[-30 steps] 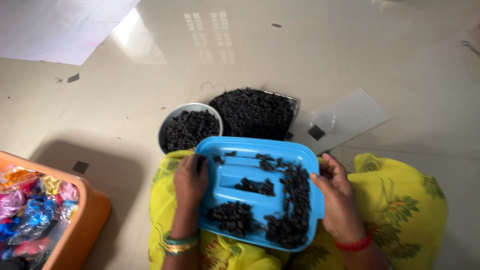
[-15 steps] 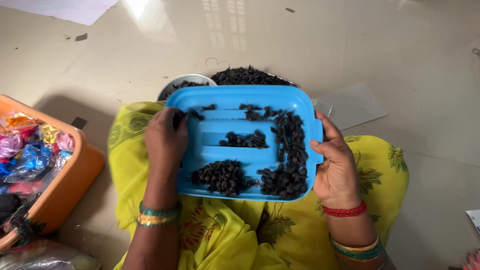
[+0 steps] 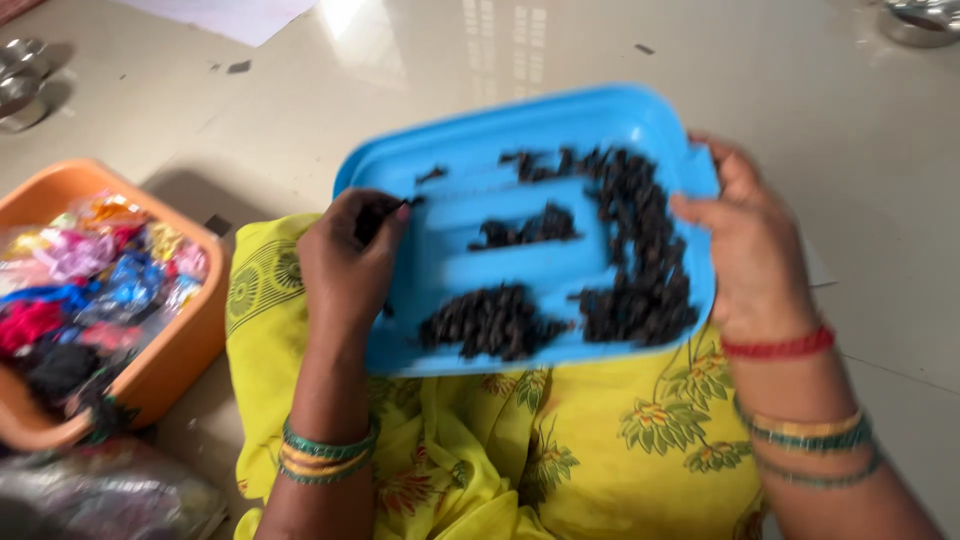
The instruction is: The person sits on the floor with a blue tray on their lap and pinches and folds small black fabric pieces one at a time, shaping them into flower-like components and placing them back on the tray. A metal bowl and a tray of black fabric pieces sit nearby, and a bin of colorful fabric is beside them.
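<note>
A blue plastic tray [image 3: 480,270] rests over my lap, with small black seed-like bits [image 3: 620,260] heaped along its right side and lower middle. My left hand [image 3: 350,265] grips the tray's left edge, with its fingers curled over the rim and a few black bits at the fingertips. My right hand [image 3: 745,245] holds the right edge, thumb inside the rim. Both wrists wear bangles. The picture is blurred by motion.
An orange tub [image 3: 170,350] full of bright shiny wrappers sits on the floor at my left. Steel bowls show at the top left [image 3: 20,75] and the top right corner [image 3: 920,20]. My yellow flowered cloth [image 3: 560,450] covers my lap over the pale tiled floor.
The view has tipped down and closer. The tray now hides the bowl and dark pile that stood behind it. Both hands keep their hold on the tray's edges.
</note>
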